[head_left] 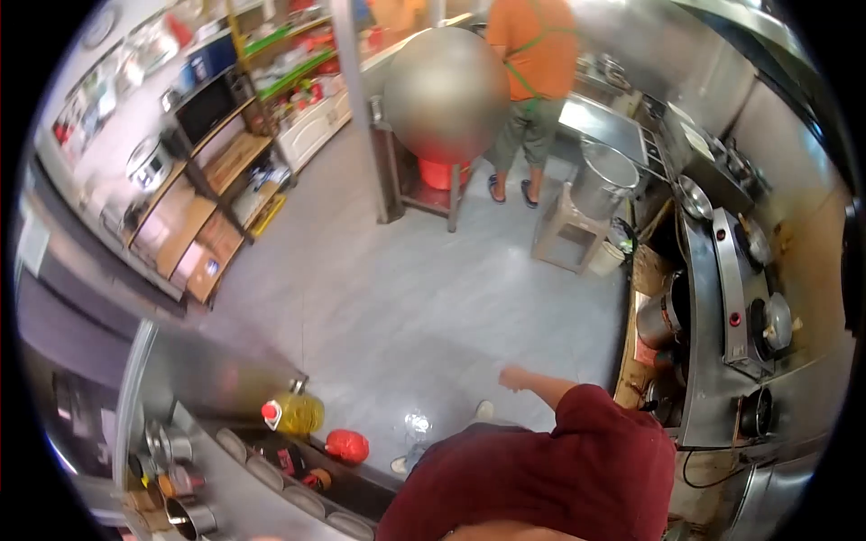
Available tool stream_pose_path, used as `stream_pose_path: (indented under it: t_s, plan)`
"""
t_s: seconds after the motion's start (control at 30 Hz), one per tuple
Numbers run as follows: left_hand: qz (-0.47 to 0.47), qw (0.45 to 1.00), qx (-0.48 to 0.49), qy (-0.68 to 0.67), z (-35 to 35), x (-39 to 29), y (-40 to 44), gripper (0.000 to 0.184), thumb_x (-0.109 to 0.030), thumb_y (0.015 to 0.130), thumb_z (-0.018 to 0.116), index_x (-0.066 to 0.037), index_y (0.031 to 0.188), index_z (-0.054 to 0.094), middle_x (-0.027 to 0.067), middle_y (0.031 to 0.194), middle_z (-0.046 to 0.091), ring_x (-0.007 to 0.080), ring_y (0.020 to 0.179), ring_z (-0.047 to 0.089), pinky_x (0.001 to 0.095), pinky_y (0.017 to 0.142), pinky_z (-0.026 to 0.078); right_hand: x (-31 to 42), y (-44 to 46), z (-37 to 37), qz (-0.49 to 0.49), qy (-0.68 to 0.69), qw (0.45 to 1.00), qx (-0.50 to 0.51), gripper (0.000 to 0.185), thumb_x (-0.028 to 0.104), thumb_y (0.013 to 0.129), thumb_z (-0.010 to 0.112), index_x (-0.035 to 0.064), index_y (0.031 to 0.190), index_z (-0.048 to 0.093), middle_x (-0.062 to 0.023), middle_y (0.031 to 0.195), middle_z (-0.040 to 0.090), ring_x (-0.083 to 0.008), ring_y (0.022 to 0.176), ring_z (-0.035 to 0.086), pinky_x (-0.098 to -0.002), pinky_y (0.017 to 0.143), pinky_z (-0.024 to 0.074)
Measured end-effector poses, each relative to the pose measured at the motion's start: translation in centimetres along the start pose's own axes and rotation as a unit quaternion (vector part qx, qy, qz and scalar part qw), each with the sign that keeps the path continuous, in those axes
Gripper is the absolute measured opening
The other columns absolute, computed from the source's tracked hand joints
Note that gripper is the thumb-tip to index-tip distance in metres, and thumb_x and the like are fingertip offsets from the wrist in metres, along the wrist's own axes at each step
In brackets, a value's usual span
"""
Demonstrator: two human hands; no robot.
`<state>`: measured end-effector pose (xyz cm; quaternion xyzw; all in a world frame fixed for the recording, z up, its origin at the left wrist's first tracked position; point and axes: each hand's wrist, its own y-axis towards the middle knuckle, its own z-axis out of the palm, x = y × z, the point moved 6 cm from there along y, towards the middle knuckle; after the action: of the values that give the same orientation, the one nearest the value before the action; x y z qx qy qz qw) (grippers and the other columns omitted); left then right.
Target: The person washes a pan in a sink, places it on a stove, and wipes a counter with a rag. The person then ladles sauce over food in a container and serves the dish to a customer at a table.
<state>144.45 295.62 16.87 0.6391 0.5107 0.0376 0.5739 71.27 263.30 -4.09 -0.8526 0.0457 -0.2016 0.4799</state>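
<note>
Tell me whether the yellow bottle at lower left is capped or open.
Capped: a red cap covers the mouth of the yellow bottle. How tight it is, I cannot tell.

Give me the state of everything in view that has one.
Right hand: no held thing visible; finger pose unclear.
Oil jug: red cap on.
Red bag: bunched up, contents hidden.
Big pot: lidless.
White cabinet: doors shut.
Stove: cannot tell whether lit.

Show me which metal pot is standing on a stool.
The big silver pot near the person in orange; of the pots in view, it alone sits on a stool.
</note>
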Motion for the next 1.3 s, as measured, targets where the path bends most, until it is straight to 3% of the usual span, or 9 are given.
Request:
stream_pose_path:
  t_s: [0.1,0.13,0.2,0.27,0.33,0.93,1.03,1.13,1.3]
  plan:
    - [-0.031,0.958,0.283,-0.043,8.7,-10.6,-13.3,0.023,-0.014,0.082,0.047,0.004,0.095,0.053,0.0157,0.084,0.058,0.0266,0.077,0.054,0.0337,0.072,0.044,-7.3,-1.9,-2.4,0.016,0.103,0.993,-0.049,0.027,0.024,0.075,0.044,-0.0001,0.081,0.055,-0.0107,0.071,0.058,-0.0202,0.051,0.057,-0.0322,0.043,0.0447]
    - [-0.241,0.82,0.464,-0.232,7.2,-20.2,-18.1,0.02,-0.011,0.081,0.047,0.003,0.096,0.05,0.0123,0.081,0.055,0.0219,0.075,0.052,0.0323,0.066,0.045,-9.8,-2.7,-3.0,0.018,0.172,0.98,-0.097,0.025,0.021,0.075,0.044,-0.0006,0.079,0.056,-0.0124,0.069,0.058,-0.0213,0.05,0.057,-0.0338,0.042,0.0445]
    - [0.134,0.852,0.404,-0.306,8.6,-28.9,-25.8,0.024,-0.016,0.08,0.052,-0.001,0.098,0.048,0.0077,0.084,0.051,0.0149,0.064,0.051,0.0261,0.049,0.043,-14.4,-4.7,-4.9,0.026,0.296,0.935,-0.193,0.021,0.016,0.073,0.044,-0.0018,0.076,0.056,-0.0158,0.067,0.058,-0.0234,0.049,0.057,-0.0368,0.04,0.0441]
    - [-0.2,0.59,0.736,-0.267,11.6,-30.7,-36.0,0.023,-0.021,0.081,0.052,-0.006,0.099,0.048,0.0051,0.086,0.051,0.0167,0.067,0.055,0.0277,0.052,0.045,-18.7,-6.8,-4.9,0.072,0.403,0.892,-0.192,0.022,0.018,0.075,0.046,0.0002,0.086,0.053,-0.0141,0.07,0.058,-0.0223,0.05,0.057,-0.0341,0.041,0.0436]
    - [-0.174,0.534,0.803,-0.202,8.8,-37.2,-39.5,0.027,-0.024,0.08,0.053,-0.006,0.099,0.048,0.0062,0.088,0.052,0.0192,0.069,0.057,0.0306,0.053,0.046,-22.6,-7.6,-4.4,0.113,0.463,0.859,-0.186,0.023,0.018,0.076,0.047,0.0015,0.091,0.051,-0.0138,0.071,0.058,-0.022,0.05,0.056,-0.0329,0.041,0.0432]
    - [0.007,0.386,0.913,0.133,15.9,-61.6,-70.7,0.016,-0.018,0.076,0.052,-0.003,0.08,0.054,0.0089,0.072,0.059,0.0205,0.053,0.06,0.0324,0.041,0.046,-31.4,8.5,-26.8,0.04,0.591,0.76,-0.268,0.015,0.023,0.077,0.052,0.0087,0.081,0.054,-0.0035,0.063,0.054,-0.0136,0.053,0.053,-0.0276,0.041,0.0386]
    - [0.455,0.279,0.845,0.029,20.3,-73.9,-79.3,0.031,-0.031,0.074,0.045,-0.005,0.067,0.06,0.0146,0.06,0.059,0.0265,0.058,0.059,0.0383,0.058,0.048,-32.2,8.6,-32.6,0.077,0.628,0.735,-0.244,0.017,0.022,0.078,0.051,0.006,0.083,0.053,-0.0053,0.064,0.055,-0.0147,0.053,0.054,-0.0256,0.04,0.0392]
    - [0.299,0.425,0.833,-0.189,21.1,-91.1,-80.9,0.038,-0.037,0.076,0.044,-0.003,0.073,0.061,0.0165,0.07,0.06,0.0332,0.073,0.058,0.0396,0.065,0.045,-32.5,8.8,-39.2,0.095,0.63,0.718,-0.281,0.018,0.021,0.077,0.051,0.0043,0.085,0.052,-0.0071,0.065,0.056,-0.0161,0.051,0.055,-0.0255,0.04,0.0406]
    - [0.179,0.37,0.83,-0.377,19.3,-111.2,-77.4,0.026,-0.024,0.079,0.049,0.0,0.081,0.059,0.0102,0.065,0.059,0.017,0.061,0.056,0.0299,0.058,0.044,-35.8,13.7,-41.1,0.097,0.585,0.775,-0.217,0.018,0.018,0.078,0.048,0.0022,0.085,0.054,-0.0097,0.064,0.057,-0.0178,0.045,0.053,-0.0282,0.035,0.0402]
